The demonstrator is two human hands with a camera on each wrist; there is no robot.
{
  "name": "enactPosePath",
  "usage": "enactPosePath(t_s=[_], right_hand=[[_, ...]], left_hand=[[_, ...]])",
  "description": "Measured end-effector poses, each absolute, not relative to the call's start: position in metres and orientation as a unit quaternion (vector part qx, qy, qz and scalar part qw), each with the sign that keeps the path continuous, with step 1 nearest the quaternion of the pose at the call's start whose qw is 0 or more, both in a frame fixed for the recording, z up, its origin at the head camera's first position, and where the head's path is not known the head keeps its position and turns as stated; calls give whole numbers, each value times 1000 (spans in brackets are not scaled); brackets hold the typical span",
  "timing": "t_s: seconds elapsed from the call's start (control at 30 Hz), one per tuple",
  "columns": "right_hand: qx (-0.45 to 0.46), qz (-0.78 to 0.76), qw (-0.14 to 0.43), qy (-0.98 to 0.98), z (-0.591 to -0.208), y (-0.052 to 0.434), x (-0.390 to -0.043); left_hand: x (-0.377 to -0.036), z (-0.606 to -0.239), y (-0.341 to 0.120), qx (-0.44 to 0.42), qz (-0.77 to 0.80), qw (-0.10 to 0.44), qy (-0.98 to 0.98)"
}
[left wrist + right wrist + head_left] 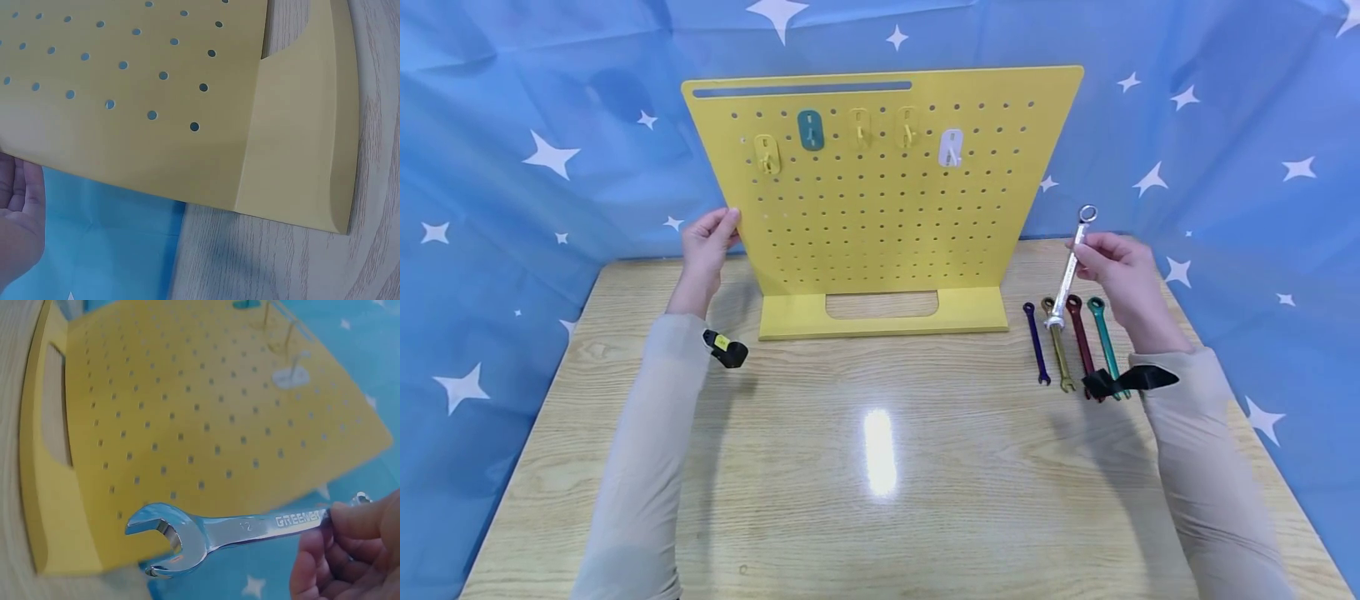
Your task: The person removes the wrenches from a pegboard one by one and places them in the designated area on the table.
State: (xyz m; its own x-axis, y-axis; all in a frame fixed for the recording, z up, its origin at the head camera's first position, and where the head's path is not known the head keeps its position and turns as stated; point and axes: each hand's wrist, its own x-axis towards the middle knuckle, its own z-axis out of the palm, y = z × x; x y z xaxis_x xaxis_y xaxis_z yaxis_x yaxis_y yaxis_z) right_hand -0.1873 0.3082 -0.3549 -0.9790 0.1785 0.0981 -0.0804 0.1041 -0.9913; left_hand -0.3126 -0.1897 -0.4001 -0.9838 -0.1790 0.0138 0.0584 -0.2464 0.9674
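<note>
My right hand [1122,279] pinches a silver combination wrench [1070,271] between thumb and fingers, its ring end up and its open end down. In the right wrist view the wrench's open jaw [172,540] points left, and lettering shows on its shank. At the other side, my left hand [706,248] grips the left edge of a yellow pegboard [880,225], thumb in front and fingers behind the edge. Hooks hang along the board's upper part: a teal hook [810,131], a white hook [951,148] and several yellow ones, such as the leftmost yellow hook [767,155].
Below my right hand, a purple wrench [1036,343], a gold wrench [1062,358], a red wrench [1081,333] and a green wrench [1105,337] lie side by side on the wooden table [820,517]. A blue cloth with white stars [497,250] hangs behind.
</note>
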Motion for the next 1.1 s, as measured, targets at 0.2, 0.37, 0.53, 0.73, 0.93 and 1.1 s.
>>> enactPosePath(t_s=[0.2,0.37,0.53,0.73,0.93,1.1], right_hand=[[-53,686,57,-724,-365,339,-176],[-61,696,40,-715,-374,364,-168],[-87,679,28,-728,-382,387,-162],[-93,681,-5,-726,-398,417,-161],[-70,685,-51,-723,-417,444,-165],[-89,632,-93,-764,-424,453,-165]], left_hand=[[-313,-401,-189,46,-789,80,-607],[-313,-401,-189,44,-793,79,-603],[-313,-402,-190,46,-794,78,-601],[-312,-401,-190,46,-790,77,-606],[-312,-400,-190,46,-788,79,-609],[-313,-401,-189,46,-788,79,-609]])
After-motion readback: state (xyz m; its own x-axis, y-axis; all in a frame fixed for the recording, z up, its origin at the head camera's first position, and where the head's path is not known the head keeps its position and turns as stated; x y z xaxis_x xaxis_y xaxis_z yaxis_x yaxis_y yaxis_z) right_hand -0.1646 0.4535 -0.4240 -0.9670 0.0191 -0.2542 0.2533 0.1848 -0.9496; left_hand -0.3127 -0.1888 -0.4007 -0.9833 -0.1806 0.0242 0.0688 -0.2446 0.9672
